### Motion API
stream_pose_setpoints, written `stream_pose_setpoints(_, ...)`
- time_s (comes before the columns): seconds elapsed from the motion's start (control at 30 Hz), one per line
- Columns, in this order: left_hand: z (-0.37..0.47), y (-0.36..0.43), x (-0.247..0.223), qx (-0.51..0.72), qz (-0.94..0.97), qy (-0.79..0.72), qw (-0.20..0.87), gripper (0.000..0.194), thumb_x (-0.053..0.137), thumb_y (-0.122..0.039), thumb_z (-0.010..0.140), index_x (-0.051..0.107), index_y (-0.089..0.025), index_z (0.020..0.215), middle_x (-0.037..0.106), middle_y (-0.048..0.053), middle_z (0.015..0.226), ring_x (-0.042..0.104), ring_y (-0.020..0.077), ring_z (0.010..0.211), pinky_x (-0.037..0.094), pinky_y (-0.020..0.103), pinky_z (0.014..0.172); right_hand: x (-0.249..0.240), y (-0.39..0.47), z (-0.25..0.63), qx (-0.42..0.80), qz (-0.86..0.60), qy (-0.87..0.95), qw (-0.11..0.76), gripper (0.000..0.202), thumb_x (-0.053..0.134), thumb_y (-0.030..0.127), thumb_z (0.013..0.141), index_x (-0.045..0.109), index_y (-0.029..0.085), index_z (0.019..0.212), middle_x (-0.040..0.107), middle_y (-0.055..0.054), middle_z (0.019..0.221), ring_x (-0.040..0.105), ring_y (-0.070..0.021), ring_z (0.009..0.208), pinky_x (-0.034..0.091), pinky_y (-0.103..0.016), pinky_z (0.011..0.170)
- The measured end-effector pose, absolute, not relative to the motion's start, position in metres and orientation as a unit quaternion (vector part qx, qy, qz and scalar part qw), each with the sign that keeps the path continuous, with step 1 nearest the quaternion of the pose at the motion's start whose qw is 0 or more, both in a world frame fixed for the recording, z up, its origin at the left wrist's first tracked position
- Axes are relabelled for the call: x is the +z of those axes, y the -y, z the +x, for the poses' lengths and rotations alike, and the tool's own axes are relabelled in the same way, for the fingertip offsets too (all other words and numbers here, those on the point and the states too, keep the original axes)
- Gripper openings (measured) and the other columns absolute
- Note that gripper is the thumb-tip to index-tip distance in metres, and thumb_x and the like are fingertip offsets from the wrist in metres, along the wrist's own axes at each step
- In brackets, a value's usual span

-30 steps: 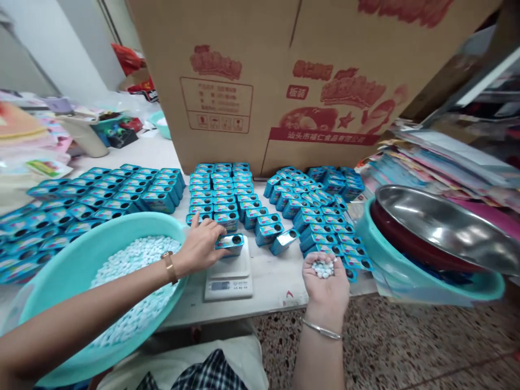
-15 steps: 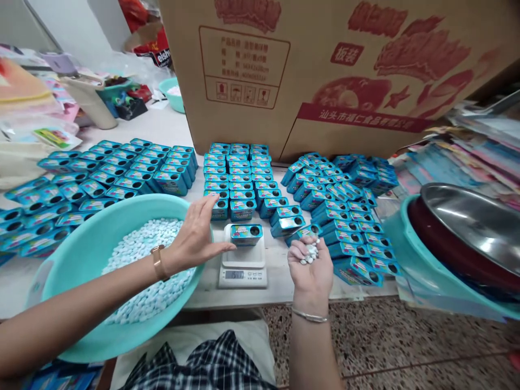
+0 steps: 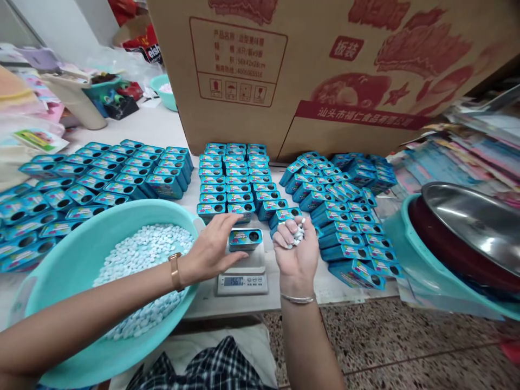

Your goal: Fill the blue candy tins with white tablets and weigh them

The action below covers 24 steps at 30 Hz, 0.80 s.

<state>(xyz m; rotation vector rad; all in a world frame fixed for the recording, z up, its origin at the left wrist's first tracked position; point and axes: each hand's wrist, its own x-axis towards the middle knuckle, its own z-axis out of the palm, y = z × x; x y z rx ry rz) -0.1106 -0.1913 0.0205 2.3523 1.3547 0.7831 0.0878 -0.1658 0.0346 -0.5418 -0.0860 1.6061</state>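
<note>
A small blue candy tin with a dark round hole in its top stands on a white digital scale, whose display is lit. My left hand, with a watch on the wrist, reaches in from the left. Its thumb and fingers are apart at the tin's left end, and whether they touch it I cannot tell. To the right of the scale my right hand is turned palm up, fingers curled round several small white candies. Many more such candies lie in a turquoise basin under my left forearm.
Rows of blue tins stand at the left, centre and right. Behind them rises a large cardboard box. A steel bowl sits stacked in basins at the right. Papers are piled behind it.
My left hand has moved right and closer to the tin on the scale. My right hand has shifted left, towards the scale, still holding candies. The view has shifted slightly.
</note>
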Motion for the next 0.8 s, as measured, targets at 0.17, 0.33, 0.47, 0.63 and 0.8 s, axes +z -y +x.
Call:
stream_pose_setpoints(0.17,-0.096,0.181,0.013,0.299,0.802,-0.466,0.224,0.068,0.074,-0.028,0.075,0.038,-0.021,0.132,0.049,0.011,0.13,0.045,0.0263,0.123,0.041,0.043,0.105,0.043,0.156,0.072,0.696,-0.242,0.072,0.672,0.021,0.05,0.034,0.091,0.046,0.02,0.075,0.034,0.01,0.055,0.028,-0.0045,0.039,0.021,-0.018,0.037)
stream_pose_setpoints(0.33,-0.087,0.174,0.007,0.319,0.783,-0.457,0.278,0.053,0.073,-0.021,0.074,0.048,-0.021,0.121,0.056,0.007,0.12,0.054,0.0228,0.113,0.045,0.037,0.098,0.045,0.148,0.051,0.665,-0.281,0.127,0.68,0.023,0.055,0.038,0.088,0.049,0.02,0.077,0.037,0.009,0.055,0.035,-0.0051,0.045,0.031,-0.018,0.044)
stream_pose_setpoints(0.47,-0.085,0.172,0.005,0.318,0.776,-0.456,0.298,0.042,0.069,-0.02,0.077,0.054,-0.021,0.116,0.06,0.006,0.111,0.058,0.0218,0.106,0.047,0.036,0.093,0.04,0.145,0.04,0.64,-0.309,0.171,0.682,0.025,0.058,0.04,0.086,0.05,0.019,0.076,0.04,0.009,0.056,0.039,-0.0052,0.048,0.034,-0.018,0.047)
stream_pose_setpoints(0.63,-0.087,0.171,0.003,0.32,0.777,-0.458,0.29,0.039,0.069,-0.021,0.076,0.055,-0.02,0.113,0.062,0.005,0.108,0.059,0.021,0.101,0.048,0.034,0.087,0.035,0.145,0.038,0.645,-0.318,0.174,0.673,0.026,0.058,0.042,0.086,0.05,0.019,0.076,0.037,0.01,0.054,0.034,-0.0046,0.044,0.03,-0.018,0.044)
stream_pose_setpoints(0.8,-0.087,0.171,0.001,0.319,0.781,-0.458,0.279,0.036,0.07,-0.023,0.077,0.056,-0.021,0.11,0.061,0.003,0.105,0.059,0.0204,0.099,0.048,0.033,0.085,0.035,0.144,0.048,0.679,-0.283,0.127,0.665,0.023,0.054,0.037,0.088,0.046,0.02,0.075,0.032,0.011,0.051,0.024,-0.0041,0.038,0.019,-0.018,0.037)
